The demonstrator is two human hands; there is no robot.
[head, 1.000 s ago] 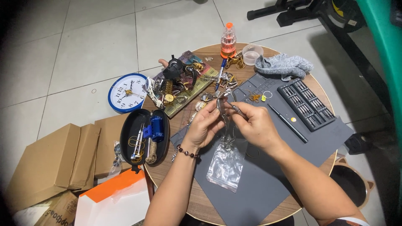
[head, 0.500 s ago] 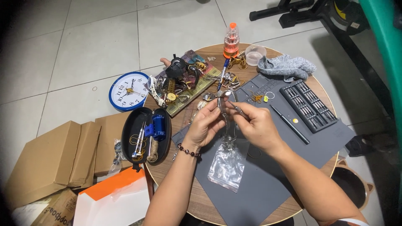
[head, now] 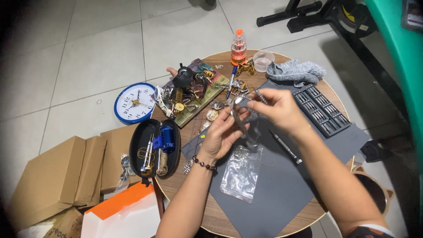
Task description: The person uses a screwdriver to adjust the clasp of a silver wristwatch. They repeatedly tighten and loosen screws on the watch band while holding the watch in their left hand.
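A: So, your left hand (head: 222, 134) pinches a metal watch band (head: 240, 119) above the grey mat (head: 282, 185), fingers closed narrow on it.

B: And the right?

A: Your right hand (head: 282, 110) hovers just right of the band, fingertips gathered on a small silver piece; too blurred to name, and whether it joins the band, I cannot tell.

B: Below them?

A: Clear zip bag (head: 240, 172) on the mat, contents indistinct. Bit set tray (head: 321, 110) far right. Wall clock (head: 134, 102) on the floor, left. Your right arm is cut off at the frame's edge.
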